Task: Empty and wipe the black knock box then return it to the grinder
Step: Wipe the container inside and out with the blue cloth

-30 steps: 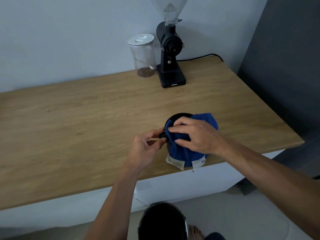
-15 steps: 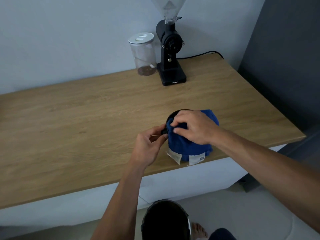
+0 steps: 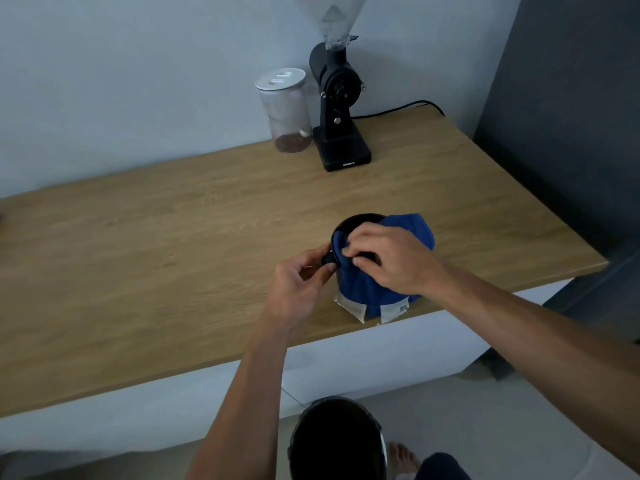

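The black knock box stands near the front edge of the wooden counter, mostly wrapped in a blue cloth. Only its far rim and a small black knob on its left side show. My left hand pinches that knob. My right hand presses the blue cloth into and over the box's opening. The black grinder with its clear hopper stands at the back of the counter, against the wall.
A clear jar with a white lid and some coffee beans stands left of the grinder. A power cable runs right from the grinder. A round black bin sits on the floor below the counter edge, next to a bare foot.
My right hand has shifted slightly on the cloth, working it around the box's rim. My left hand keeps its hold on the knob. The box stays in the same spot.
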